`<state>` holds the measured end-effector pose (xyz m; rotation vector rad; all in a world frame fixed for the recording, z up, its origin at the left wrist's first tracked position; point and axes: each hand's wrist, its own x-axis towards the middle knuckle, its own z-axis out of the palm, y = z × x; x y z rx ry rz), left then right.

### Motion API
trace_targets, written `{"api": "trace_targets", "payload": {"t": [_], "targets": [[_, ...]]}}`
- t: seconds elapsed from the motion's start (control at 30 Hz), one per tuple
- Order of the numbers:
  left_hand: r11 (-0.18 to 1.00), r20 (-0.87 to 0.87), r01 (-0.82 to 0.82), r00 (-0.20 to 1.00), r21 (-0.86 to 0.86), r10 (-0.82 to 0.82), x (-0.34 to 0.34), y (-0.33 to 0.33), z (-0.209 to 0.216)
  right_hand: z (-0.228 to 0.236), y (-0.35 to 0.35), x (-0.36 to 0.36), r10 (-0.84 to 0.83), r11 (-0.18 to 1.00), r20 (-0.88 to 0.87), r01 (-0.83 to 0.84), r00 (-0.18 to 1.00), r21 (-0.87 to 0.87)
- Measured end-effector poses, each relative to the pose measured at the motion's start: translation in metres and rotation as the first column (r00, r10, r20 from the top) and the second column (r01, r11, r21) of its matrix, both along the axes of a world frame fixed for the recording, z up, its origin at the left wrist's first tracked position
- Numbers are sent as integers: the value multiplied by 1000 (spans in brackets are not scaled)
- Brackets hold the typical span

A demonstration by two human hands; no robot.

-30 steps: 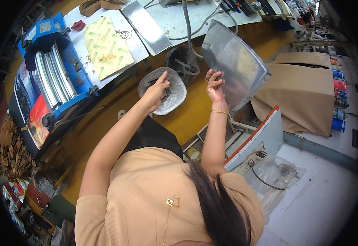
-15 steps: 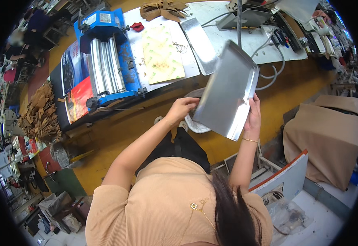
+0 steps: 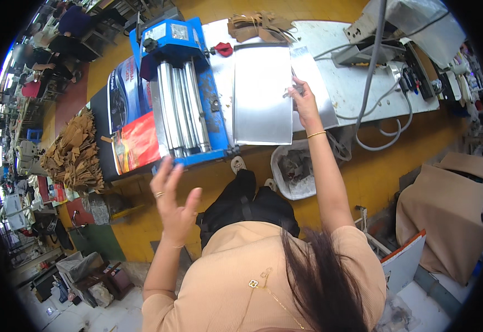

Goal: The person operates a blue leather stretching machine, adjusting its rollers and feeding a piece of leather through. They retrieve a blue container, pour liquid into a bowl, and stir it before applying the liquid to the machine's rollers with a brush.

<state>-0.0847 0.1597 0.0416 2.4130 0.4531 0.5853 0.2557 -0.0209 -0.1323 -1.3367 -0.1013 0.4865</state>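
Note:
A shallow silver metal tray lies on the white worktable, its inside facing up. At its right edge is my right hand, thumb and fingers closed on the rim. My left hand is raised in front of the blue roller machine, holding nothing, with its fingers apart. Several shiny metal rollers run along the middle of that machine. The yellow patterned sheet that showed earlier is hidden, apparently under the tray.
A bundle of brown strips lies behind the tray, near a red object. Below the table edge is a white bin with scraps. Brown scraps are heaped left. A grey hose hangs at the right.
The tray has gone from being held tilted above the table's front edge to lying on the table, farther left. My left hand has drawn away toward the roller machine and opened.

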Motion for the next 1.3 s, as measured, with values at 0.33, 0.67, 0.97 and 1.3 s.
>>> {"api": "trace_targets", "payload": {"t": [0.33,0.67,0.97,1.3], "targets": [[990,322,-2,946,141,-44,40,98,-54,-41,75,4,142,988,-95,-146,985,-44],[978,483,146,874,-152,-55,46,100,-72,-51,105,-3,203,975,-112,-211,973,-65],[963,439,177,895,-201,-73,42,102,-70,-58,131,-17,348,929,-98,-357,932,-96],[967,359,8,929,-256,88,39,138,-41,-65,172,-57,433,879,-184,-459,882,-129]]}}
